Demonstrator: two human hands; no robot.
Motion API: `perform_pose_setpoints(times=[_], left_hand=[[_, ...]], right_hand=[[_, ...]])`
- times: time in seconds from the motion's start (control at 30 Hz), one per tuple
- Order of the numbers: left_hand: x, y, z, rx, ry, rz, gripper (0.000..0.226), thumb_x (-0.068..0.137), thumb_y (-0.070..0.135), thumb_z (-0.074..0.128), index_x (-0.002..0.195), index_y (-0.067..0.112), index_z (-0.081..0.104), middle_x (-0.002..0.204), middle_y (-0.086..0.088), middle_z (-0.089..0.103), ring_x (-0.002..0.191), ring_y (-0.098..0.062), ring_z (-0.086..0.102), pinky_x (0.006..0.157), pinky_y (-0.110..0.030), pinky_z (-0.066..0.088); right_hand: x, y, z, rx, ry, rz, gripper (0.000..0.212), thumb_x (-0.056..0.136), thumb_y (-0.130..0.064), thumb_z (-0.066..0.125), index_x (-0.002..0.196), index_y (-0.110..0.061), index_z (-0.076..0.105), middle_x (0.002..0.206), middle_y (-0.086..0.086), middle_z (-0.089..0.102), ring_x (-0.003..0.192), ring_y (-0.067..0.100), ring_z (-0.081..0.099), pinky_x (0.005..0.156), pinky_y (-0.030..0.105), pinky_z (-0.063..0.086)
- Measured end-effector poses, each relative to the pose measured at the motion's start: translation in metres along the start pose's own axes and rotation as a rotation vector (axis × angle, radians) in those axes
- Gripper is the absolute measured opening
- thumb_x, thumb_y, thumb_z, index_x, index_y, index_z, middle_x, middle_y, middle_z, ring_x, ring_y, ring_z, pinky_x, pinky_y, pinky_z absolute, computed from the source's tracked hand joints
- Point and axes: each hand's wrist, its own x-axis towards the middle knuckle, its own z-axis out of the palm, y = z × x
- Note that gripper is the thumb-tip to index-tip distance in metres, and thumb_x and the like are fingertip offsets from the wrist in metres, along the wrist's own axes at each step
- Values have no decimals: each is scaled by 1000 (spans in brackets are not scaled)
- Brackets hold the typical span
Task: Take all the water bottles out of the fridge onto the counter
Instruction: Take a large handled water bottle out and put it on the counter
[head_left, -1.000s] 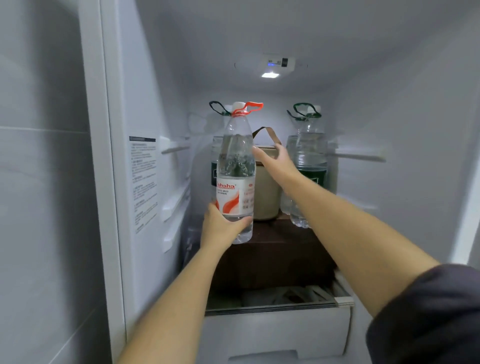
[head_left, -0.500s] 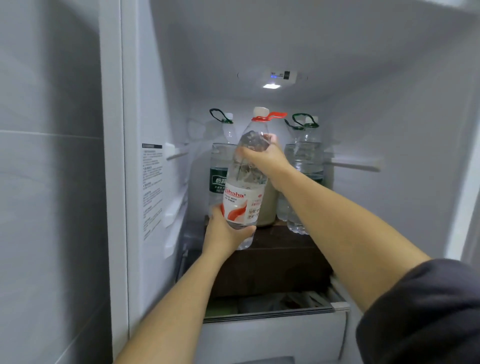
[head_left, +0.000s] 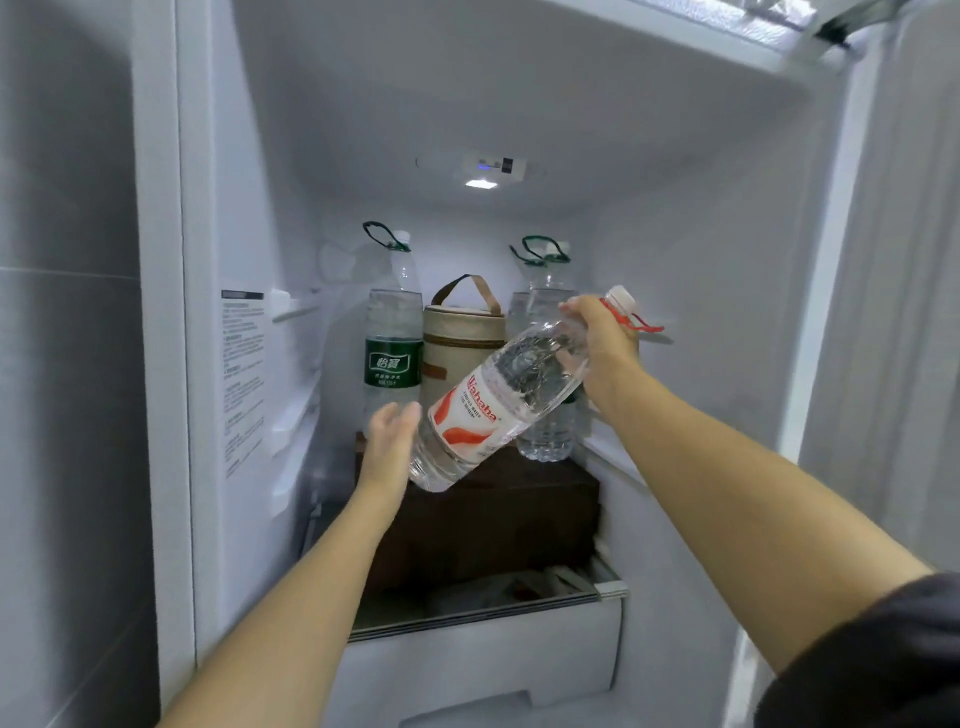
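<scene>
Below the box (head_left: 493, 525), closest to me, sits a white drawer (head_left: 483, 670). Over the box's front left corner my left hand (head_left: 390, 441) is released, fingers straight and together, palm turned toward the base of the red bottle (head_left: 488, 410). The hand is just beside the plastic, and I cannot tell whether it touches.

That bottle hangs in the air above the box's front edge, inside the fridge (head_left: 701, 312). It is tilted hard: base low to the left, white cap high to the right, red-and-white label facing me. My right hand (head_left: 605, 340) grasps it at the shoulder, fingers wrapped round just under the cap, with its red carry loop sticking out past my knuckles.

On top of the box, at the back left, a green bottle (head_left: 393, 338) stands upright. Just right of it, also on the box, stands a beige bag (head_left: 457, 353) with a brown strap. At the box's back right two clear bottles (head_left: 548, 434) with green loops stand upright, partly hidden by the red bottle. High above the box a light (head_left: 480, 183) glows in the ceiling.
</scene>
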Motion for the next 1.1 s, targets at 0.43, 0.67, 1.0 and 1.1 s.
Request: perform_pose_setpoints(times=[0.43, 0.67, 1.0, 1.1], left_hand=[[-2, -1, 23, -788, -25, -355, 39, 97, 38, 48, 126, 11, 55, 137, -12, 54, 122, -28, 56, 102, -42, 46], [-53, 38, 13, -1121, -325, -384, 53, 95, 50, 46, 135, 16, 49, 125, -15, 64, 119, -35, 59, 106, -46, 42], [-170, 70, 35, -988, -293, -350, 46, 90, 51, 49, 118, 17, 60, 114, -10, 70, 108, -27, 66, 97, -45, 49], [-216, 75, 43, -995, -363, -355, 49, 97, 46, 33, 124, 13, 59, 120, -13, 67, 114, -29, 61, 102, -43, 46]], right_hand=[[-26, -19, -4, -18, -26, -164, 8, 79, -9, 71, 74, -15, 72, 89, 6, 73, 94, 23, 69, 92, 47, 56], [-77, -65, -12, -34, -86, -258, 9, 84, -10, 66, 88, -12, 74, 94, 8, 74, 98, 28, 69, 92, 47, 55], [-167, -114, -75, -147, -122, -438, 15, 84, -12, 60, 73, -15, 70, 84, 5, 76, 82, 15, 71, 66, 25, 50], [-203, -129, -108, -114, -84, -424, 11, 74, -16, 60, 73, -9, 69, 78, 7, 74, 75, 14, 69, 61, 21, 50]])
